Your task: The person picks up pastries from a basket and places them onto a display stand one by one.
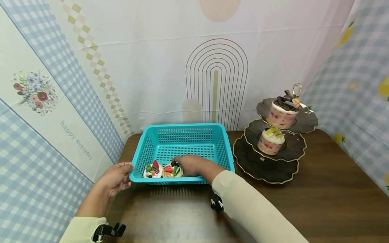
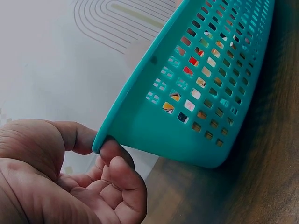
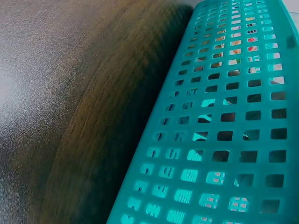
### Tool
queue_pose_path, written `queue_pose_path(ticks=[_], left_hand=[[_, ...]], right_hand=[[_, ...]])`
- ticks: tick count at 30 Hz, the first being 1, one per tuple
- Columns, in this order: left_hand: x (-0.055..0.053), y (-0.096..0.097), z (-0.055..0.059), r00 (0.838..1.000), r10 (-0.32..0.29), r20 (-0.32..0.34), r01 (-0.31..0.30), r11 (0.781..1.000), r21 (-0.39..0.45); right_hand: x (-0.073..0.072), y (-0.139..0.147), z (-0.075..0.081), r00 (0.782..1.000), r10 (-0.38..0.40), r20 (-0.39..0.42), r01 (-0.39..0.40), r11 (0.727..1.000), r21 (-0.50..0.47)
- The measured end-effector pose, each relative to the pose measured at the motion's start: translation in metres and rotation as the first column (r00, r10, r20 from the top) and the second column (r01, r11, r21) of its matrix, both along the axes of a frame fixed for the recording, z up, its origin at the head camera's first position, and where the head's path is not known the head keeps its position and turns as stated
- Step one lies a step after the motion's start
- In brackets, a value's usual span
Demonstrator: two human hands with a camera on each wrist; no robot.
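Observation:
A turquoise plastic basket with perforated walls stands on the table. My left hand pinches its near left corner rim between thumb and fingers, as the left wrist view also shows. My right hand reaches inside over the near wall, its fingers curled at the right side of a fruit-topped cake; the thumb is hidden. Beside that cake on the left sits another small cake with a strawberry piece, white cream and green bits. The right wrist view shows the basket's perforated outer wall, without the hand.
On the right stands a dark three-tier stand with gold scalloped edges. Its top tier bears a chocolate-topped cake cup, its middle tier a cream-topped cake cup. Patterned cloth hangs behind the brown wooden table.

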State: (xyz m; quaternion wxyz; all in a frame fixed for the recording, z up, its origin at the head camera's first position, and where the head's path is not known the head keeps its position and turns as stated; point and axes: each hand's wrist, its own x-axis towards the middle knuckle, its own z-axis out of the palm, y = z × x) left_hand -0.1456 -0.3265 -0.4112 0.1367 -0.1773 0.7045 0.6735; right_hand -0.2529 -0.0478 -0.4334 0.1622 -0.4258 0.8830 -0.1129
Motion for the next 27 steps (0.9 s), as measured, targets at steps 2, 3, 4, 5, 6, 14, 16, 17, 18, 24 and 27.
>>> queue_pose_path(ticks=[2, 3, 4, 5, 6, 14, 16, 17, 18, 24, 27], left_hand=[[0.001, 0.001, 0.000, 1.000, 0.002, 0.001, -0.002, 1.000, -0.004], [0.001, 0.002, 0.000, 1.000, 0.003, 0.001, -0.003, 1.000, -0.006], [0.001, 0.002, 0.000, 1.000, 0.010, 0.004, -0.010, 1.000, -0.009], [0.001, 0.002, 0.000, 1.000, 0.012, 0.003, -0.012, 1.000, -0.011], [0.001, 0.003, 0.000, 1.000, 0.015, 0.003, -0.014, 1.000, -0.012], [0.001, 0.002, 0.000, 1.000, 0.020, -0.002, -0.020, 1.000, -0.024], [0.002, 0.002, 0.000, 1.000, 0.018, -0.008, -0.018, 1.000, -0.021], [0.002, 0.002, 0.001, 1.000, 0.015, -0.012, -0.015, 1.000, -0.019], [0.002, 0.002, 0.001, 1.000, 0.013, -0.014, -0.013, 1.000, -0.019], [0.003, 0.005, 0.003, 1.000, 0.019, -0.007, -0.019, 0.999, -0.041], [0.004, 0.005, 0.003, 1.000, 0.018, -0.008, -0.019, 0.998, -0.057]], right_hand=[[0.000, 0.000, 0.000, 1.000, -0.002, 0.007, 0.002, 1.000, 0.002], [0.000, 0.001, -0.001, 1.000, -0.003, 0.012, 0.003, 1.000, 0.001], [-0.001, 0.001, -0.001, 1.000, -0.005, 0.021, 0.006, 1.000, -0.005], [-0.001, 0.002, -0.002, 0.999, -0.011, 0.030, 0.011, 1.000, -0.012], [-0.002, 0.002, -0.002, 0.999, -0.012, 0.038, 0.013, 1.000, -0.022], [-0.003, 0.006, -0.002, 0.992, -0.018, 0.124, 0.032, 0.993, -0.116], [-0.003, 0.006, 0.000, 0.992, -0.023, 0.125, 0.039, 0.991, -0.128], [-0.002, 0.007, 0.000, 0.992, -0.029, 0.122, 0.045, 0.990, -0.131], [-0.002, 0.007, 0.001, 0.992, -0.037, 0.122, 0.053, 0.989, -0.135], [0.000, 0.010, 0.003, 0.989, -0.066, 0.135, 0.088, 0.982, -0.167], [0.001, 0.014, 0.004, 0.986, -0.071, 0.150, 0.100, 0.975, -0.196]])
